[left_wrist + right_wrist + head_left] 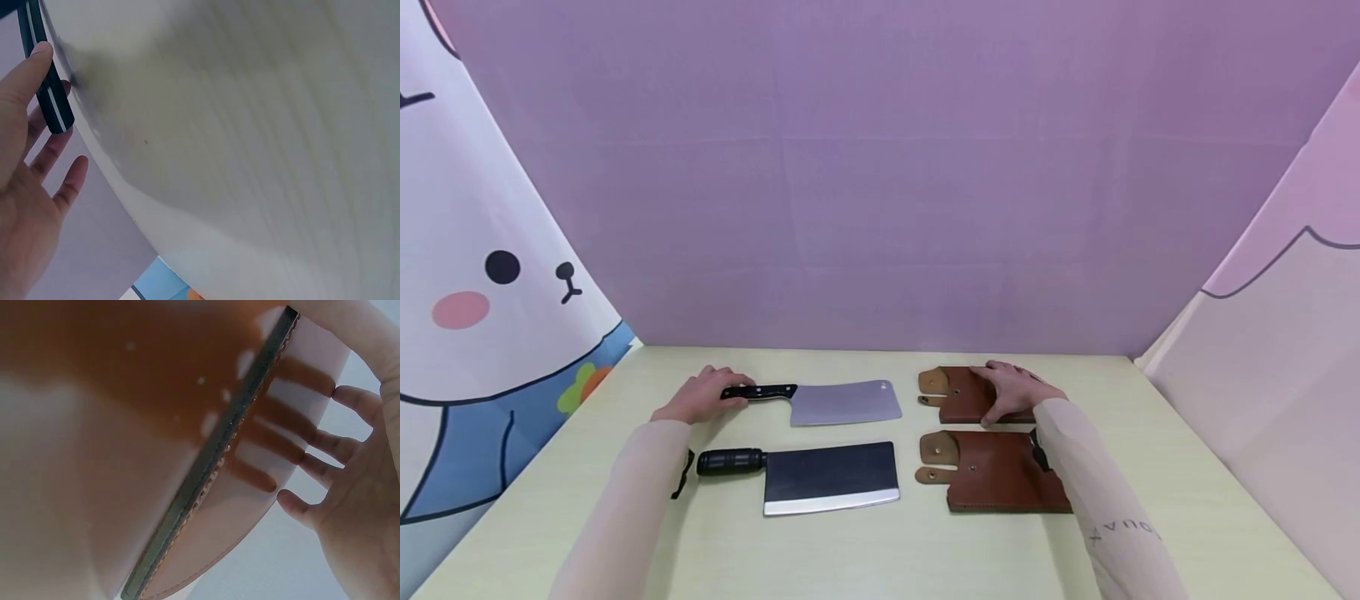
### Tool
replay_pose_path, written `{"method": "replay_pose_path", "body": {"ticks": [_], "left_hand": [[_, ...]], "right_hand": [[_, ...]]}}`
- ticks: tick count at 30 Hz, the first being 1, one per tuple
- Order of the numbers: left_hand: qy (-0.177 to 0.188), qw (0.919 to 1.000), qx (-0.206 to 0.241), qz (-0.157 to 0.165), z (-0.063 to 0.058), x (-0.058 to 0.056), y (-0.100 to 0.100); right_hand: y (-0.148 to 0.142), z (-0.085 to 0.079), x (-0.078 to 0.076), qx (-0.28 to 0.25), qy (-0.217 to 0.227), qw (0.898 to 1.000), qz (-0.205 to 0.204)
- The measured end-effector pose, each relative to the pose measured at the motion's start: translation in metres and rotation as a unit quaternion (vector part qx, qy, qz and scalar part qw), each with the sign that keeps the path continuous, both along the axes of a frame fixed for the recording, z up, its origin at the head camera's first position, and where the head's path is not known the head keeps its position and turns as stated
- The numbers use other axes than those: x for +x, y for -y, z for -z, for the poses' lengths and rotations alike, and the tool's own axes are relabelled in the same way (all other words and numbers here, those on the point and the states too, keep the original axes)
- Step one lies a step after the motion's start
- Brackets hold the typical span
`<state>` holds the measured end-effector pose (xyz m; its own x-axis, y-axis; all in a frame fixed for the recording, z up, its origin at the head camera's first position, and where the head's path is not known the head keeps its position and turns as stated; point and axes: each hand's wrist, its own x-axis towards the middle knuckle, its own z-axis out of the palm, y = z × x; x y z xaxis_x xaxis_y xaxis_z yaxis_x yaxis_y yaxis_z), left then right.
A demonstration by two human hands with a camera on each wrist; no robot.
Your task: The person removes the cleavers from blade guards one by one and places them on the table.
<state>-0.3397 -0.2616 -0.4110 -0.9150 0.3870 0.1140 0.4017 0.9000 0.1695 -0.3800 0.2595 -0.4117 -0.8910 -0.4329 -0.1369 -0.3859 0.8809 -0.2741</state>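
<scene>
My left hand (702, 397) holds the end of the black handle (55, 103) of the farther cleaver (846, 403), thumb on one side and fingers behind it. That cleaver's plain silver blade lies pointing right. On the right, my right hand (1018, 392) spans the farther brown leather sheath (958, 402). Its thumb is at the near edge and the fingertips (353, 400) are at the far edge, where the leather mirrors them. Part of this sheath is hidden under the hand. Its tan flap and snap strap point left.
Nearer me lies a second cleaver (831, 475) with a dark blade, silver edge and ribbed black handle. A larger brown sheath (1000, 479) lies to its right, partly behind my right sleeve. The pale table (850, 558) meets a purple backdrop (880, 183), with printed cloths at both sides.
</scene>
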Motion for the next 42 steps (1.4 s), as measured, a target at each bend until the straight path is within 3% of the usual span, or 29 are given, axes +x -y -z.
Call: {"method": "replay_pose_path", "body": {"ticks": [11, 20, 29, 42], "left_hand": [[-0.004, 0.9999, -0.005, -0.016, 0.005, -0.004, -0.002], [0.009, 0.9997, 0.002, -0.021, 0.001, 0.0, -0.006], [0.017, 0.9995, 0.0, -0.027, 0.002, -0.002, -0.006], [0.004, 0.9997, -0.01, -0.022, -0.006, 0.003, -0.005]], "right_hand": [[-0.002, 0.001, 0.001, -0.021, 0.022, 0.999, -0.013], [-0.005, 0.003, 0.001, -0.023, 0.041, 0.999, -0.002], [-0.009, 0.005, 0.002, -0.021, 0.022, 0.999, -0.014], [-0.017, 0.001, 0.008, -0.037, -0.037, 0.998, -0.04]]}}
